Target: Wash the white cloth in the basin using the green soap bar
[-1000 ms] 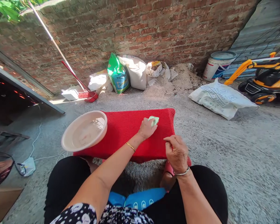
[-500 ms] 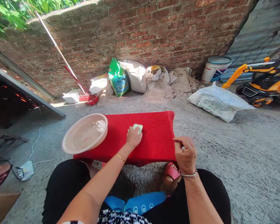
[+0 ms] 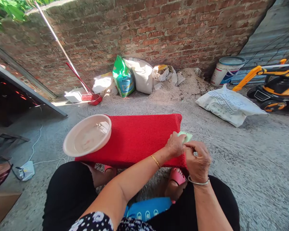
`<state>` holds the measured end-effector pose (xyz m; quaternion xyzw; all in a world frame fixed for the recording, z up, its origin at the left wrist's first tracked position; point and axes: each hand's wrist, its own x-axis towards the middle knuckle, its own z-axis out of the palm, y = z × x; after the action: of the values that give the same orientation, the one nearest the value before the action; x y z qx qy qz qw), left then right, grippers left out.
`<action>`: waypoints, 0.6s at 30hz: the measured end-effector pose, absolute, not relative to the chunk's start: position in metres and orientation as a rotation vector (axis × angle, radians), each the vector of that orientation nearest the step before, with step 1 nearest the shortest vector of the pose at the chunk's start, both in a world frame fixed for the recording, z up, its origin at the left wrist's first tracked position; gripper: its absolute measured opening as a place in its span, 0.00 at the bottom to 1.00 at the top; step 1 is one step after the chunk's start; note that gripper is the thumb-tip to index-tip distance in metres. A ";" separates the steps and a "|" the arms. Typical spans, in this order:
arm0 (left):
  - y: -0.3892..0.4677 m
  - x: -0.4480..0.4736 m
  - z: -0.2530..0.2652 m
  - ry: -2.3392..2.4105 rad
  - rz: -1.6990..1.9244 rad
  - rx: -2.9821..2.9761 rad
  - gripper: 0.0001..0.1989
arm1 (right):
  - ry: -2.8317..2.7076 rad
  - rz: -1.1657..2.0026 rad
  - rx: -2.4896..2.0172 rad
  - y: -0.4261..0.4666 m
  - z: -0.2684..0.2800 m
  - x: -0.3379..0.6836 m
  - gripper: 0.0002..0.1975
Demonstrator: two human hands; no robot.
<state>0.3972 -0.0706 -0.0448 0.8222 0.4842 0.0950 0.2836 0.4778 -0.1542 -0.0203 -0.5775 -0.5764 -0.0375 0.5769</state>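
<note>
A wet red cloth [image 3: 142,136] is spread over a low bench between my knees and hangs over its edges. My left hand [image 3: 175,146] grips a pale green scrubbing brush [image 3: 188,137] at the cloth's right end; its underside is hidden. Close beside it, my right hand [image 3: 197,158] is closed in a pinch on the cloth's right edge. The two hands nearly touch, and the pinched cloth is mostly hidden by the fingers. On the bench's left end sits a pale pink basin [image 3: 69,144] with water in it.
Sacks [image 3: 141,77] and a long-handled red dustpan [image 3: 95,100] stand along the brick wall. To the right are a flat white sack [image 3: 227,104], a bucket [image 3: 227,70] and a toy excavator [image 3: 272,89]. A power strip [image 3: 27,170] with cords lies on the left floor.
My left hand has slid the brush from the middle of the cloth to its right end, beside my right hand. My right hand keeps its pinch at the edge.
</note>
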 end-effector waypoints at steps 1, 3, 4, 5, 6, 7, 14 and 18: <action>-0.068 0.378 -0.044 1.349 0.308 2.220 0.23 | -1.359 -0.067 -1.351 -0.154 -0.020 0.477 0.08; -0.064 0.331 -0.044 1.495 0.425 2.231 0.23 | -1.371 -0.027 -1.345 -0.154 -0.020 0.474 0.09; -0.063 0.305 -0.043 1.579 0.435 2.226 0.23 | -1.378 -0.009 -1.339 -0.154 -0.020 0.472 0.09; -0.062 0.279 -0.043 1.677 0.436 2.205 0.22 | -1.386 0.009 -1.333 -0.154 -0.020 0.470 0.10; -0.062 0.253 -0.042 1.783 0.426 2.172 0.22 | -1.395 0.024 -1.328 -0.154 -0.020 0.468 0.10; -0.063 0.230 -0.041 1.891 0.404 2.128 0.22 | -1.404 0.036 -1.322 -0.154 -0.020 0.466 0.10; -0.087 0.158 -0.043 2.232 0.121 1.988 0.25 | -1.425 0.045 -1.315 -0.155 -0.025 0.464 0.09; -0.095 0.197 -0.049 2.152 0.109 2.075 0.25 | -1.424 0.037 -1.324 -0.156 -0.025 0.468 0.10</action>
<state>0.1968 -0.0954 -0.0492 0.6917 0.7174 0.0363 0.0749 0.4681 -0.1559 -0.0249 -0.5626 -0.6049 0.0155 0.5634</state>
